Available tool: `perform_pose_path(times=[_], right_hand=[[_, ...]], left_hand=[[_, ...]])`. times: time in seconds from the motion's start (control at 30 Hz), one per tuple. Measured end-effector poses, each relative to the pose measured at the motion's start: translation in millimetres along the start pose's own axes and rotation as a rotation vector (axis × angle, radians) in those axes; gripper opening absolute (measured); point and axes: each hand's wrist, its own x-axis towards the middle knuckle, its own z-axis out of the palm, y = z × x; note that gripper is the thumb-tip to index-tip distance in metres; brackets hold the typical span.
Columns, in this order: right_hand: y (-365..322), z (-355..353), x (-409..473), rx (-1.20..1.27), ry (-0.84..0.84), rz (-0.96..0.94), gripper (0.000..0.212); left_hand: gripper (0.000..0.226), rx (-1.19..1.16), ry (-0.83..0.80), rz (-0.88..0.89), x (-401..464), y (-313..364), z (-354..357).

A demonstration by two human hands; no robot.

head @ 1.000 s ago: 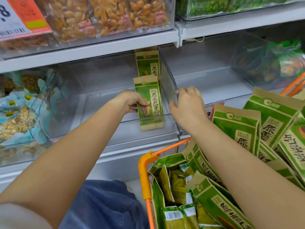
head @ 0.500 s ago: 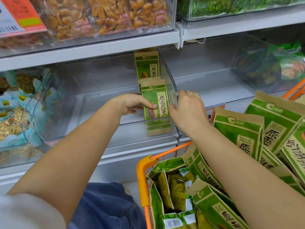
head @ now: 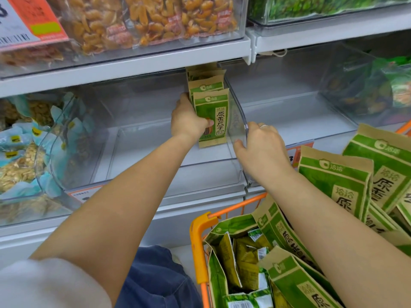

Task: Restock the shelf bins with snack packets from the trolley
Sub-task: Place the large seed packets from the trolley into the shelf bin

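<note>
**Left grip seats a seed packet at the bin's right wall**

The left hand [head: 189, 121] has its grip closed around the front snack packet [head: 211, 120], thumb across the printed face and fingers hidden behind it. The right hand [head: 260, 150] curls its fingers over the curved front edge of the clear bin wall [head: 241, 121], apparently steadying it; it carries no packet.

Going from largest to smallest: the shelf [head: 133, 67] runs across the view, with stocked bins of yellow snacks [head: 155, 18] above at 12 o'clock. The clear shelf bin [head: 142, 152] being filled sits at centre, mostly bare apart from a short row of packets [head: 205, 84] standing upright against its right wall, behind the held one. The orange trolley [head: 200, 236] lies at 5 o'clock, heaped with more green packets [head: 335, 181]. At 9 o'clock a neighbouring bin holds blue-wrapped snacks [head: 20, 152].

The held packet stands upright inside the bin, at about 12 o'clock from the wrists, just beside the right wall and in front of the row.

To do this step well, the packet should likely be pressed back flush against the row, kept vertical with its face forward, and released only once its base rests flat on the bin floor. Holding the wall firm should stop the bin sliding as the row is packed tight.
</note>
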Motion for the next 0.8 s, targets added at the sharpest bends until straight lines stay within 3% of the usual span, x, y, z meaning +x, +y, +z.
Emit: perform_pose_path(times=[0.23,0.3,0.5,0.8], right_hand=[[0,-2,-1,-0.004,-0.003,-0.004,0.03],[0,-3,-2,-0.007,-0.008,-0.006,0.03],[0,-3,-2,0.004,-0.007,-0.013,0.03],[0,-4,-3,0.025,-0.011,-0.014,0.03]], left_hand=[[0.076,0.159,-0.281,-0.034,-8,-17,8],[0.069,0.188,-0.264,-0.025,-8,-19,7],[0.067,-0.066,-0.231,-0.075,-9,-14,8],[0.062,-0.023,-0.123,-0.039,-11,-7,4]])
